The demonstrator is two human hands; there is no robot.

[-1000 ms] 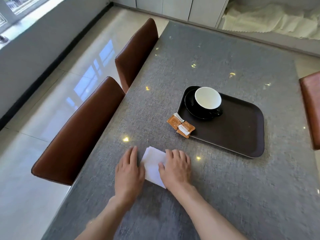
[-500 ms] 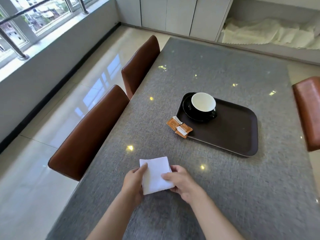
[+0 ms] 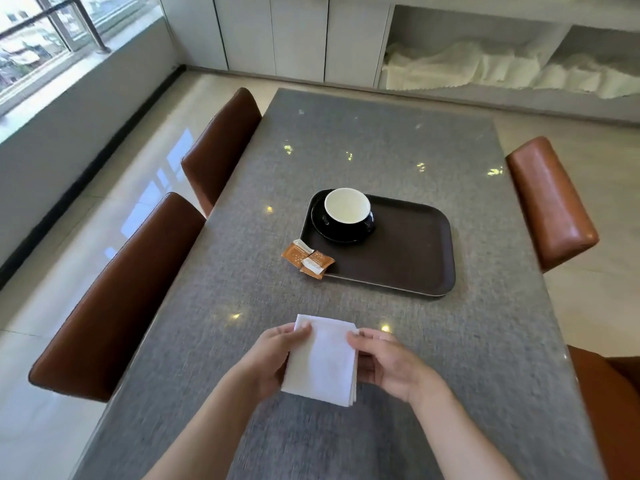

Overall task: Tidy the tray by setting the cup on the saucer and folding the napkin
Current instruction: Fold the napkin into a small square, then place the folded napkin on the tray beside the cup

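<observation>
- Head view, looking down along a long grey bench [image 3: 363, 150] with a woven texture and small bright light reflections on it.
- Near the viewer, both bare hands hold a white napkin [image 3: 322, 362] folded into a thick rectangle, its layered edges showing at the near right corner.
- The left hand [image 3: 268, 362] has its grip closed on the napkin's left edge, thumb on top near the far left corner and fingers underneath.
- The right hand [image 3: 391, 365] has its grip closed on the napkin's right edge, thumb on top near the far right corner and fingers curled below.
- The napkin appears lifted just above the bench; whether its near edge touches the surface cannot be told.
- Farther away, near the middle of the bench, lies a dark brown rectangular tray [image 3: 412, 258] with rounded corners.
- In the tray's far left corner sits a black saucer [image 3: 332, 235], and a black cup [image 3: 348, 211] with a white inside stands upright on it; its handle points right.
- Two small orange and white packets [image 3: 307, 258] lie at the tray's near left edge, one on the bench and one overlapping the rim.
- Two brown leather chairs [image 3: 114, 299] stand along the left side of the bench, and one stands on the right.
- Beyond the bench are pale cabinets and a low shelf holding rumpled white cloth [image 3: 502, 71].
</observation>
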